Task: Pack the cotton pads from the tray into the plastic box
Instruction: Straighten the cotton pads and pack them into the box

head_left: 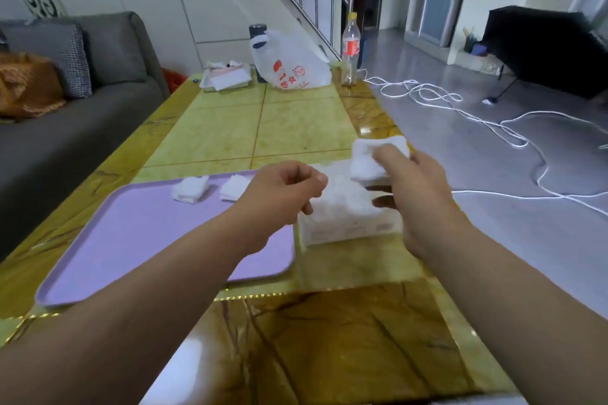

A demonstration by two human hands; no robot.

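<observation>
my right hand grips pad stack above plastic box, 3 o'clock of tray; box looks nearly full. my left hand curled, empty. two pad piles remain, tray's 12 o'clock.

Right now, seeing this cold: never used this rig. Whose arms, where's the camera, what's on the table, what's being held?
There is no robot here. A person wears one wide-angle camera on their head, looking forward and down, so the two bare arms are the wearer's own. This is the only view.

The right hand grips a stack of cotton pads just above the plastic box, which already looks full of white pads. The left hand hangs over the box's left edge with its fingers curled and nothing visible in it.

Left of the box lies a purple tray with two small piles of pads at its far edge. All of it sits on a glossy yellow-green table. At the far end stand a plastic bag and a bottle.
</observation>
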